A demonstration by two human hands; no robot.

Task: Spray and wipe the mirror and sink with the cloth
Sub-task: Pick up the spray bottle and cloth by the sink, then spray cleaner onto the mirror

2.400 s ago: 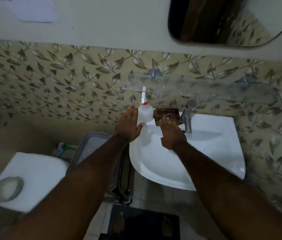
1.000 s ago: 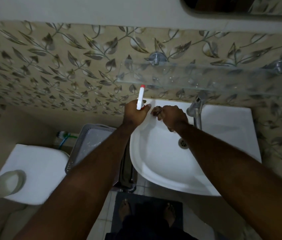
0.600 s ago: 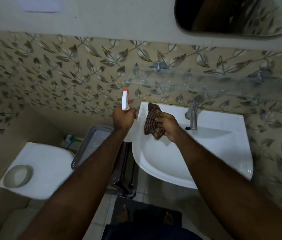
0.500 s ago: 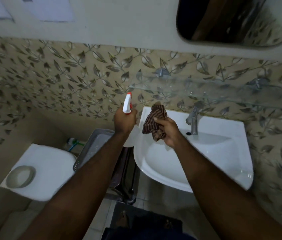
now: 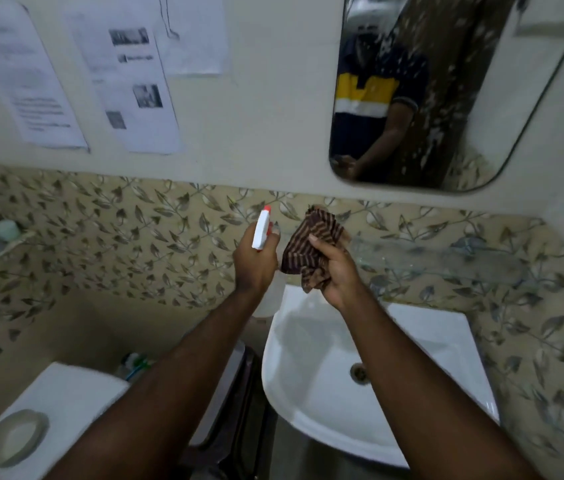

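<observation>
My left hand grips a white spray bottle with a red nozzle tip, held up in front of the leaf-patterned tiles. Its body hangs below my wrist, mostly hidden. Right beside it, my right hand clutches a bunched brown striped cloth. Both hands hover above the back left corner of the white sink. The mirror hangs on the wall above and to the right, spotted with droplets, reflecting a person in a blue and yellow shirt.
A glass shelf runs along the tiles just behind my right hand, above the sink. Printed papers are stuck on the wall at upper left. A white toilet cistern stands at lower left, a grey bin between it and the sink.
Both hands picked the bottle and the cloth up off the sink's rim and raised them. My view tilted upward, bringing much more of the mirror into sight.
</observation>
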